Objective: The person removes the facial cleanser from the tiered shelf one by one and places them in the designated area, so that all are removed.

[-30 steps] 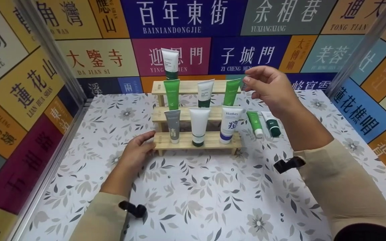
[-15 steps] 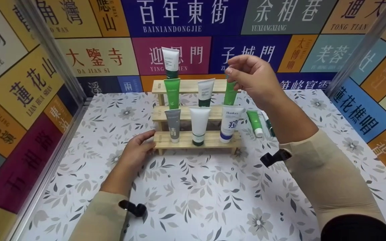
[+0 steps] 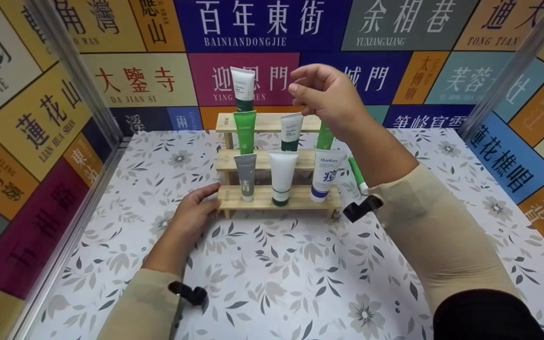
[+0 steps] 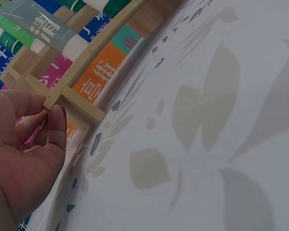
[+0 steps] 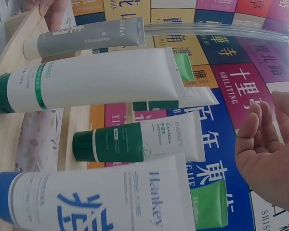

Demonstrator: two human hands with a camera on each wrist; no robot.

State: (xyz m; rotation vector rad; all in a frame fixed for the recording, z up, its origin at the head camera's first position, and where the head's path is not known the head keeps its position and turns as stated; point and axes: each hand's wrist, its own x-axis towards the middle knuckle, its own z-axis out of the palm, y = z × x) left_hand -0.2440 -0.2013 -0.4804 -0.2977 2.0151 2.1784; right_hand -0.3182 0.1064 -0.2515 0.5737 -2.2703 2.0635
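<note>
A three-tier wooden stand point(image 3: 262, 194) holds several upright tubes. On the bottom step are a grey tube point(image 3: 246, 177), a white tube point(image 3: 282, 177) and a white-and-blue tube point(image 3: 324, 175). The middle step bears a green tube point(image 3: 245, 132), a white-and-dark-green tube point(image 3: 292, 132) and another green tube point(image 3: 325, 137), partly covered by the right hand. One white-and-green tube point(image 3: 242, 89) stands alone on top, at the left. My left hand point(image 3: 191, 212) pinches the bottom step's left end between thumb and fingers. Holding nothing, my right hand point(image 3: 331, 97) hovers above the stand's right half, fingers loosely bent.
A green tube point(image 3: 358, 174) lies on the floral tabletop point(image 3: 272, 283), right of the stand, partly behind the right forearm. Printed panels point(image 3: 262, 23) wall the table at the back and sides. Metal posts point(image 3: 76, 80) mark the corners.
My right hand has moved left and slightly up, from the stand's right end to over its right half. Its forearm now hides the white-and-green tube lying on the table. The left hand stays put.
</note>
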